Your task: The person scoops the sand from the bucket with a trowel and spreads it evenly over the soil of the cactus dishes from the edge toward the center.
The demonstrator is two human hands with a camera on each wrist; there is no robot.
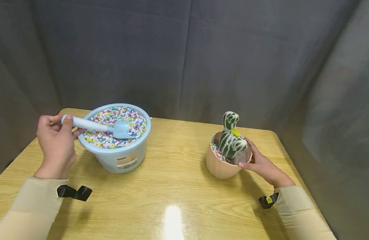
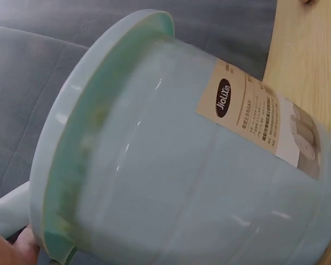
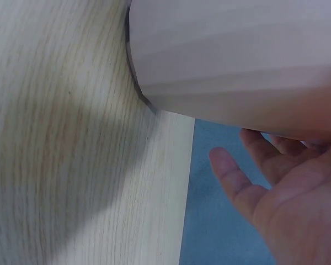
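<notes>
My left hand (image 1: 57,141) pinches the white handle of a small light-blue trowel (image 1: 90,125) between thumb and fingers. The trowel's blade lies on the colourful pebbles (image 1: 115,114) that fill a light-blue bucket (image 1: 120,160). In the left wrist view the bucket's labelled side (image 2: 171,165) takes up most of the picture, with fingertips at the lower left. My right hand (image 1: 260,163) holds the right side of a peach flower pot (image 1: 221,170), thumb at its near rim. In the pot stands a green-and-white cactus (image 1: 229,143) with a yellow spot. Pebbles cover part of the soil on its left.
Both containers stand on a light wooden table (image 1: 172,173), the bucket left and the pot right. Grey curtains (image 1: 178,60) hang behind the table and along its sides. A strip of glare lies near the table's front.
</notes>
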